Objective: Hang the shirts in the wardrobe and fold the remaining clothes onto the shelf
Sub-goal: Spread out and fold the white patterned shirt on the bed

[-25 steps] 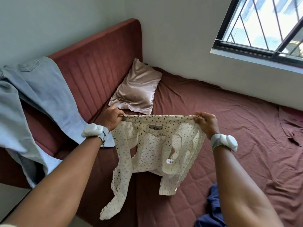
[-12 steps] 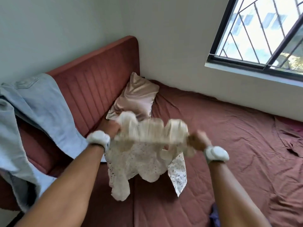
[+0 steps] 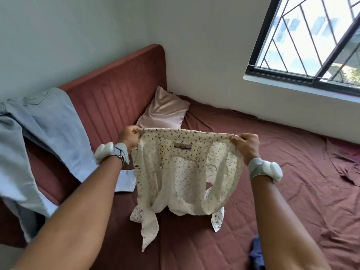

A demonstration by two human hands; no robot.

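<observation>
A cream shirt [image 3: 187,172] with small dark specks hangs stretched between my hands above the bed. My left hand [image 3: 129,137] pinches its top edge at the left corner. At the right corner my right hand [image 3: 246,146] grips the same edge. A label shows near the collar, and the sleeves and hem dangle down toward the mattress. Light blue jeans [image 3: 39,129] lie draped over the headboard at the left. A dark blue garment [image 3: 256,254] peeks out at the bottom beside my right forearm.
The bed [image 3: 292,191] has a reddish-brown sheet and a padded headboard [image 3: 109,94] of the same colour. A pale pink pillow [image 3: 165,112] leans in the corner. A barred window [image 3: 311,36] is at the upper right. A crumpled reddish cloth [image 3: 344,162] lies at the right edge.
The shirt was shaken: half a second ago it was bunched and blurred between my hands, and now it hangs spread out flat again. My hands hold the same corners.
</observation>
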